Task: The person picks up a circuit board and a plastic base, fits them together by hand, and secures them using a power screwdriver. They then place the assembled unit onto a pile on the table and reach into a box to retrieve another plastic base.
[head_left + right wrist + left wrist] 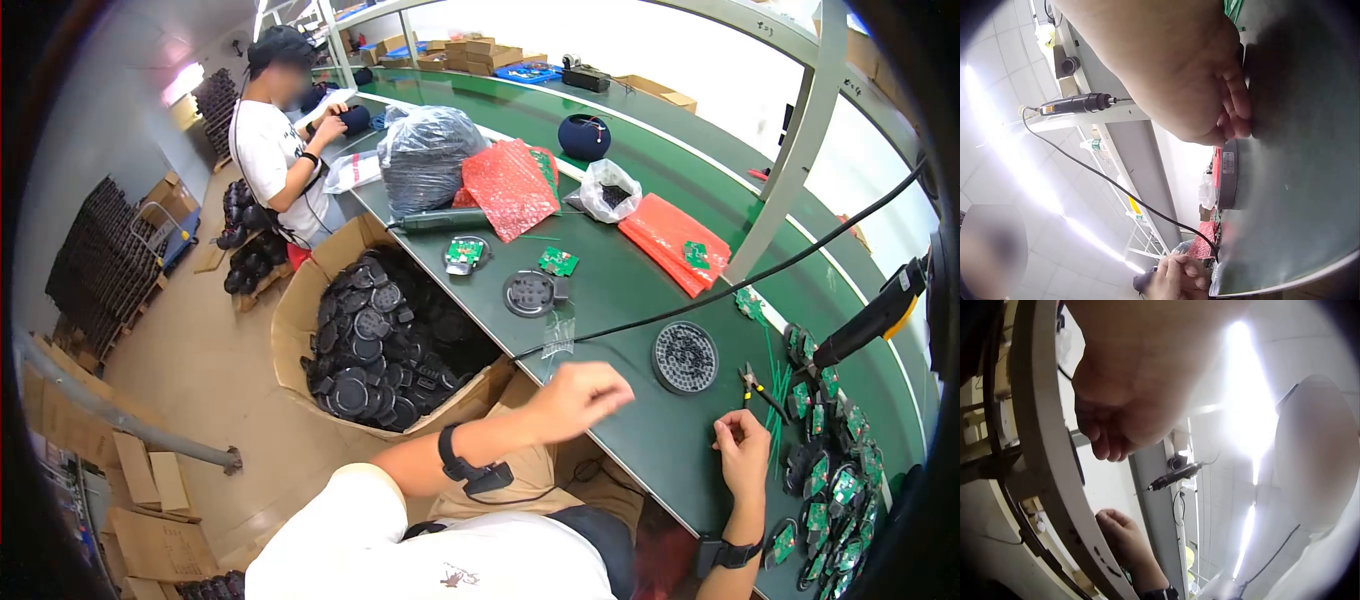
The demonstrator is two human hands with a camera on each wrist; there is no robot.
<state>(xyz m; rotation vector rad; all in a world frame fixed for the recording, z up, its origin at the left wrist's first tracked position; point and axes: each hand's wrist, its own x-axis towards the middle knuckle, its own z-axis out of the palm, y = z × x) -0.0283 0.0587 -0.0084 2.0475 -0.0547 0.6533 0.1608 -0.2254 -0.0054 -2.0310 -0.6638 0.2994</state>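
My left hand [585,400] hovers by the table's front edge, fingers loosely curled, with nothing visible in it. My right hand [742,455] is low over the green table, its fingers bent; in the right wrist view the fingertips [1238,128] are at the surface, with no object visible in them. Just beyond it lie pliers [747,386] and green strips [776,400]. A round dish [685,357] of small dark parts stands between and beyond the hands. Further left are a black round part [535,293], a green circuit board [558,262] and a clear plastic piece [559,334].
Several black parts with green boards [845,487] are heaped at right. A carton [290,345] of black parts stands beside the table. Red bubble wrap [510,190] and bags lie farther back. A cable [800,255] crosses the table to a hanging tool [875,318]. Another person [285,150] works at far left.
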